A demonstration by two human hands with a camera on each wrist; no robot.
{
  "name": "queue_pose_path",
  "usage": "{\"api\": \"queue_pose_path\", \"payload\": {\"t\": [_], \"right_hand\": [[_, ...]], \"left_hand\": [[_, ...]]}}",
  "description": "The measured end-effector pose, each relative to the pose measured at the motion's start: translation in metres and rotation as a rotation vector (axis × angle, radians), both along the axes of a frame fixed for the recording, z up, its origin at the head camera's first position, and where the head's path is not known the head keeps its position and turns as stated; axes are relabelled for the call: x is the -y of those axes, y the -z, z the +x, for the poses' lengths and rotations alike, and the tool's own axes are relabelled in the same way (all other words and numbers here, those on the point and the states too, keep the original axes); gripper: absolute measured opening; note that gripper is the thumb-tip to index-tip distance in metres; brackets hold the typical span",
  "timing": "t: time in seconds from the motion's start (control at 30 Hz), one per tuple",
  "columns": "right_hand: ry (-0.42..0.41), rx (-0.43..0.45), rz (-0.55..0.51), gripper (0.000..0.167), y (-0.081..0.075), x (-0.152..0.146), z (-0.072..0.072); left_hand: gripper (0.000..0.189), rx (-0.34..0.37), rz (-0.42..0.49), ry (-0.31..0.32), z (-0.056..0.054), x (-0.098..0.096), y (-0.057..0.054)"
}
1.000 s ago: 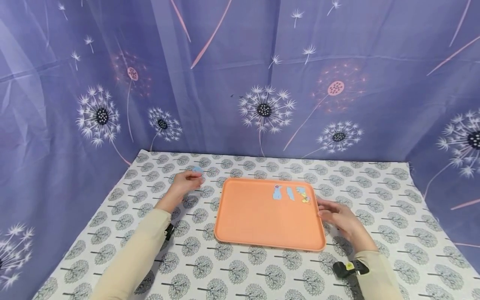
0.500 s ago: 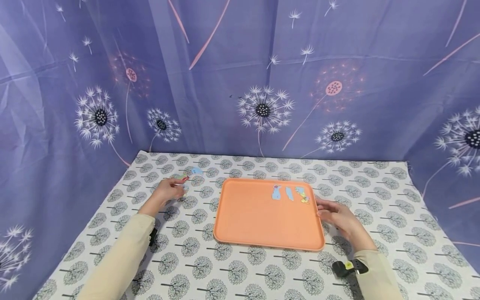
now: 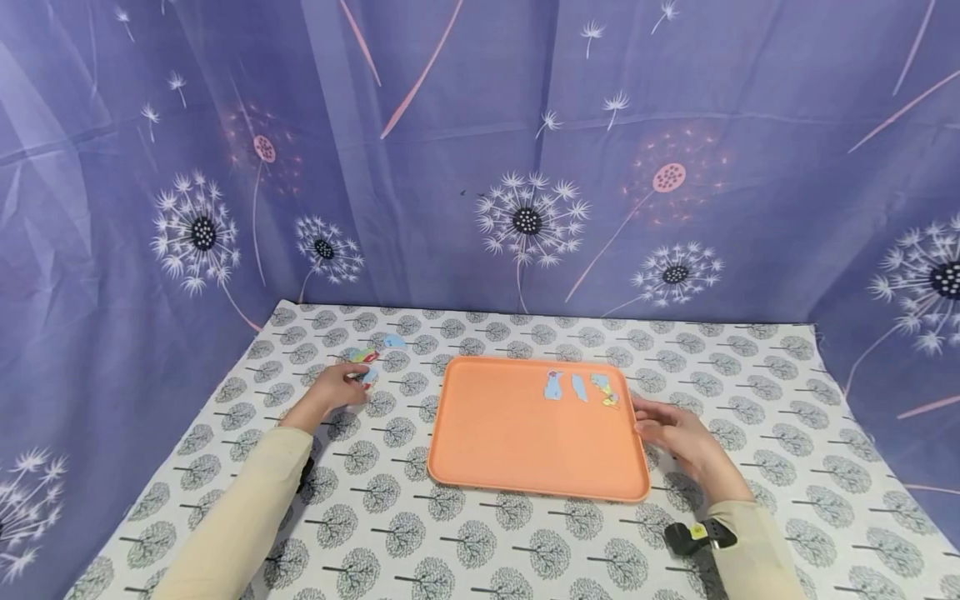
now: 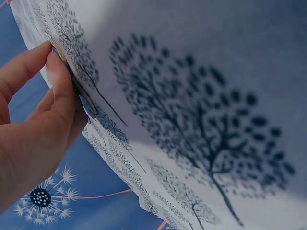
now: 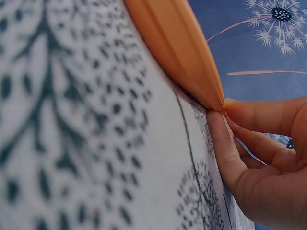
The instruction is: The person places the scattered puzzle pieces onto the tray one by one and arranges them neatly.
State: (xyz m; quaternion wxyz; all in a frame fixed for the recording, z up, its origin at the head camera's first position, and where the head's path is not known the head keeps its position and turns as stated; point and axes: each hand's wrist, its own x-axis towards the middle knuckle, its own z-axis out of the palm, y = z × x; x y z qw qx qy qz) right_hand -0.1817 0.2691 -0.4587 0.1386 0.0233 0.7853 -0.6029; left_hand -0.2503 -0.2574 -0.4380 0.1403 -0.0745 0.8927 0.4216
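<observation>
My left hand (image 3: 333,390) is at the left of the cloth, thumb and forefinger pinching a flat light-blue and red puzzle piece (image 3: 368,379). In the left wrist view the fingertips meet on its thin edge (image 4: 58,51), close over the cloth. Right above the fingers lies a green and red puzzle piece (image 3: 364,356), with a light-blue one (image 3: 393,341) beyond it. My right hand (image 3: 686,437) pinches the right rim of the orange tray (image 3: 517,450). The right wrist view shows thumb and forefinger on the tray's edge (image 5: 211,96).
Three pieces lie in a row at the tray's upper right: a blue one with red (image 3: 553,386), a slim blue one (image 3: 580,387) and a blue-yellow one (image 3: 605,390). A white tree-print cloth (image 3: 480,542) covers the table. Purple dandelion curtains (image 3: 450,167) hang behind and beside it.
My left hand has moved left and slightly nearer, away from the far blue piece, to the blue and red piece, uncovering the green and red one. The right hand stays on the tray.
</observation>
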Motion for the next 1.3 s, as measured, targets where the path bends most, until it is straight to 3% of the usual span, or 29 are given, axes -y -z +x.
{"api": "queue_pose_path", "payload": {"t": [0.37, 0.73, 0.97, 1.3], "right_hand": [[-0.005, 0.004, 0.018, 0.063, -0.001, 0.000, 0.000], [-0.010, -0.013, -0.009, 0.062, 0.000, -0.001, 0.001], [-0.002, -0.014, 0.002, 0.061, 0.000, 0.000, 0.001], [0.011, -0.003, 0.004, 0.061, 0.001, 0.000, 0.000]], "left_hand": [[0.061, -0.005, -0.046, 0.006, -0.001, -0.001, 0.002], [0.050, -0.114, -0.168, 0.031, 0.002, -0.014, 0.002], [0.040, -0.120, -0.156, -0.006, 0.000, -0.017, 0.006], [0.036, -0.173, -0.148, 0.000, -0.003, -0.019, 0.005]]}}
